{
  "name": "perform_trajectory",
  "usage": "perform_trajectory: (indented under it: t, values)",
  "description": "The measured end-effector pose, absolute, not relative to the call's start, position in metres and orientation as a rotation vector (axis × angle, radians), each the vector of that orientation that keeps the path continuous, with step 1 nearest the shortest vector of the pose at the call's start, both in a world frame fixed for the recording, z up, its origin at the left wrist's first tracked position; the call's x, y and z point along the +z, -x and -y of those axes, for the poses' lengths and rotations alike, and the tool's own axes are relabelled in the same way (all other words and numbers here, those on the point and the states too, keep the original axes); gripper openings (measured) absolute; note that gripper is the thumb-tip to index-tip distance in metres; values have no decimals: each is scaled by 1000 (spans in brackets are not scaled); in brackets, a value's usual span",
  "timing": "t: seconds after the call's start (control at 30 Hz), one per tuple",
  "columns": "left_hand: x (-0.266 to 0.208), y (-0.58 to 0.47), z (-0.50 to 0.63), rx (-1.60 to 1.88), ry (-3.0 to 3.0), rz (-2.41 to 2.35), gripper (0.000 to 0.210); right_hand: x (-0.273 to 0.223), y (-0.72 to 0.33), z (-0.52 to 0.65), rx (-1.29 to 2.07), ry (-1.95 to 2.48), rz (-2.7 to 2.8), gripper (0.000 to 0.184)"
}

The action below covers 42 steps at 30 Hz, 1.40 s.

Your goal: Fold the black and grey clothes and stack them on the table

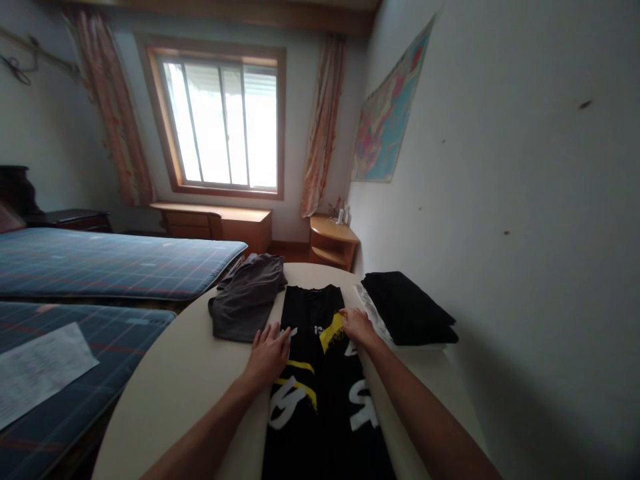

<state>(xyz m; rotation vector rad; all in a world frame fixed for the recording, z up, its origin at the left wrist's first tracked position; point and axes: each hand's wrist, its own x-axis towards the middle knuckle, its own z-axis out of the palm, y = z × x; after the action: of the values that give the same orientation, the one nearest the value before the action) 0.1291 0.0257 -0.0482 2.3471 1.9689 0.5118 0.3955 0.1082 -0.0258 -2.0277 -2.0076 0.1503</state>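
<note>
A black shirt (pixel 333 393) with yellow and white prints lies in a long, narrow fold down the middle of the round table. Against its left edge rests my left hand (pixel 270 352), its fingers spread and lying flat, partly on the tabletop. My right hand (pixel 357 325) is at the upper right edge of the shirt, fingers curled in and pinching the cloth beside a yellow patch. The shirt's near end runs out of view at the bottom.
Dark grey clothing (pixel 250 293) lies on the cream table (pixel 165 380) to the left. Folded black clothing (pixel 405 307) sits on a white piece at the right, near the wall (pixel 525 280). A bed with a plaid mattress (pixel 115 263) stands left, and a paper sheet (pixel 45 373) lies on the nearer mattress.
</note>
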Motion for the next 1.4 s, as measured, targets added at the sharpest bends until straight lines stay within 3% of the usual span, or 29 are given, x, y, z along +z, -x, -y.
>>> perform_trajectory:
  t: [0.3,0.63,1.03,1.4]
  values:
    - [-49,-136,-62,233,-2503,-1858,55,-38,-405,-121,162,1957,2029,48]
    - [-36,-154,-107,251,-2493,-1903,55,-27,-395,-132,166,1993,2067,64]
    - [-42,-146,18,331,-2697,-1337,61,-25,-357,1,234,1788,2395,67]
    - [-8,-118,121,231,-2647,-894,75,-11,-350,140,443,1630,2519,71]
